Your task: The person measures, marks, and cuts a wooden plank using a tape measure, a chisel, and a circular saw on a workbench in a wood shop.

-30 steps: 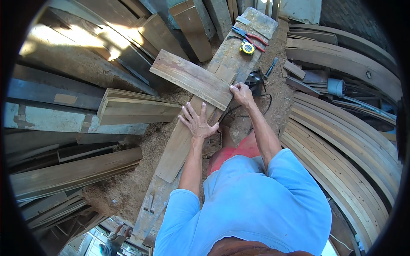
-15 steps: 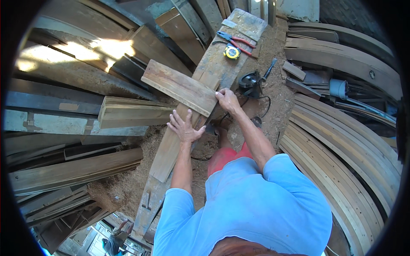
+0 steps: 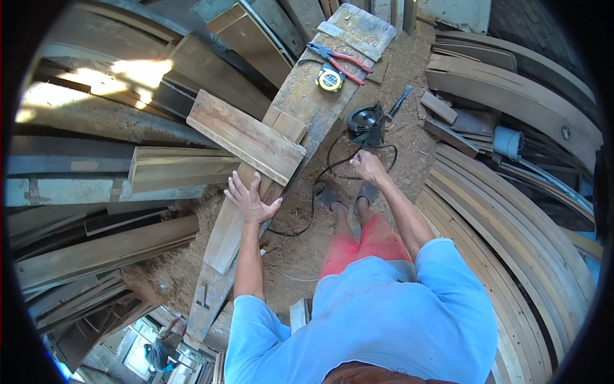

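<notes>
Left hand (image 3: 252, 201) spread over the plank (image 3: 225, 240); right hand (image 3: 369, 166) curled, contents unclear; I judge the crosswise board (image 3: 246, 136) stiff, fairly light; best held beyond the table's (image 3: 291, 99) left edge.

Palm of right grip (image 3: 369, 166) hidden

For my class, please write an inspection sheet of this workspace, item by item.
Surface: worn plank bench, sawdust at its far end.
Job's things: short board lying crosswise over a long board.
Clutter: red-handled pliers and yellow tape measure on bench; black tool on floor.
Hands: left hand open over long board, contact unclear; right hand curled, off the boards.
Cables: black cable looping across floor near feet.
Surroundings: stacked boards left, curved wooden pieces right; another person lower left.
</notes>
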A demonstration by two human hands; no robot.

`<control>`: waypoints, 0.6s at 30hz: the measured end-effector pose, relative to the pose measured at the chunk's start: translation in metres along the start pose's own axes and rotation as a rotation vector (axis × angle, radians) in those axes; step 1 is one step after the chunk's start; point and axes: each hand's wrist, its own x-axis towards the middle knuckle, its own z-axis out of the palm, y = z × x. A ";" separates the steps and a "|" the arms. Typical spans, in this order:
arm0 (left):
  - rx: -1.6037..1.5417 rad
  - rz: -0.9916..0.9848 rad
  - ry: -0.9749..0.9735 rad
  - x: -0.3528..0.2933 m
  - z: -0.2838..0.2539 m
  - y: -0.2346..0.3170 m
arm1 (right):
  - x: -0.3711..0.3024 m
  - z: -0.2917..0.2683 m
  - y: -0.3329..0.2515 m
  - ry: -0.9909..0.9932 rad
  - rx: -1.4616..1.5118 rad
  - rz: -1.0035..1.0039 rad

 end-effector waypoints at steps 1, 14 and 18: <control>0.004 0.003 0.006 0.002 -0.002 0.001 | 0.004 -0.010 -0.007 0.039 0.027 -0.020; -0.014 0.027 0.039 0.001 -0.003 0.003 | 0.095 0.080 0.065 -0.316 -0.474 0.016; -0.029 0.048 0.033 0.001 0.001 -0.002 | 0.143 0.139 0.111 -0.441 -0.809 -0.262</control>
